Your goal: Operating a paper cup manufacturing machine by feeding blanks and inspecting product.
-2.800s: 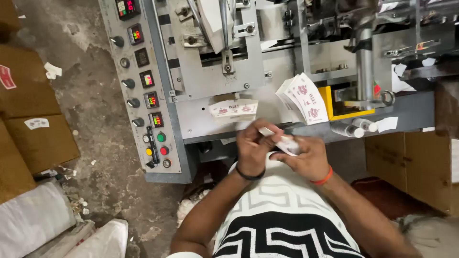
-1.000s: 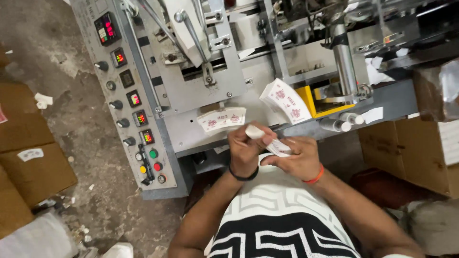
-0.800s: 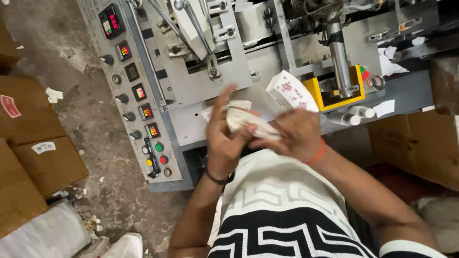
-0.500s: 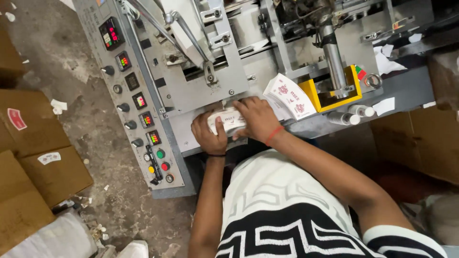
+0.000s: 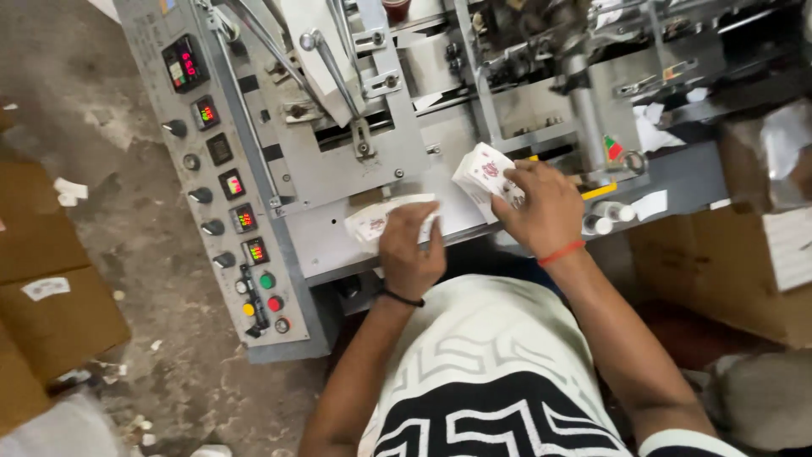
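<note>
Head view: left hand point(image 5: 410, 254) lies flat, fingers point(image 5: 436, 235) spread, on a packet stack point(image 5: 372, 222); right hand point(image 5: 541, 207) clamps the far-right packet bundle point(image 5: 482, 173).

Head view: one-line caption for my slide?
Left hand rests on flat sachets; right hand grips a fanned stack.

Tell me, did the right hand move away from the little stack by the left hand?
Yes. The right hand went rightward along the machine ledge, toward the yellow bracket, onto the fanned sachets.
</note>
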